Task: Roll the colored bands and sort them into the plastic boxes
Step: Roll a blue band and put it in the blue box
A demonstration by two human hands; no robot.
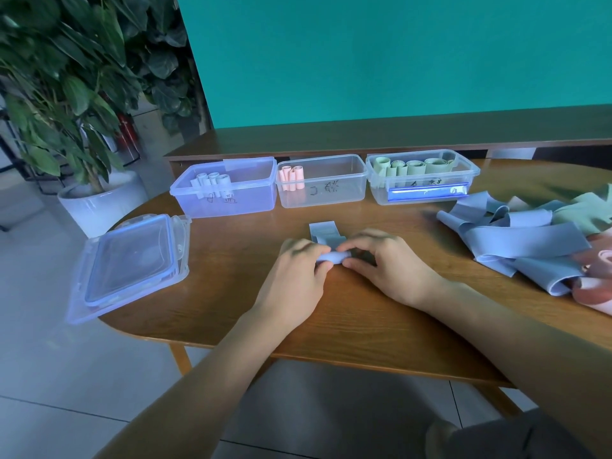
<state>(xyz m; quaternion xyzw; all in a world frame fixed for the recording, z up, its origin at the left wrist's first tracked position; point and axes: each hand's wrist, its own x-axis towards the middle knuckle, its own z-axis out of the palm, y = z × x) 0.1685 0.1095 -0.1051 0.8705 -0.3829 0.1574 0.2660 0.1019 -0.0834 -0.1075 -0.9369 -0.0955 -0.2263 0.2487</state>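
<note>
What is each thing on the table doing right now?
Blue band: half rolled, gripped by both hands.
Left hand: grips the roll.
Right hand: grips the roll.
Blue box: open, blue rolls inside.
Middle box: open, pink rolls inside.
Right box: open, green rolls inside.
Lids: off, stacked.
Pile: unrolled.

Boxes (323,180) behind, lids (132,260) left.
</note>
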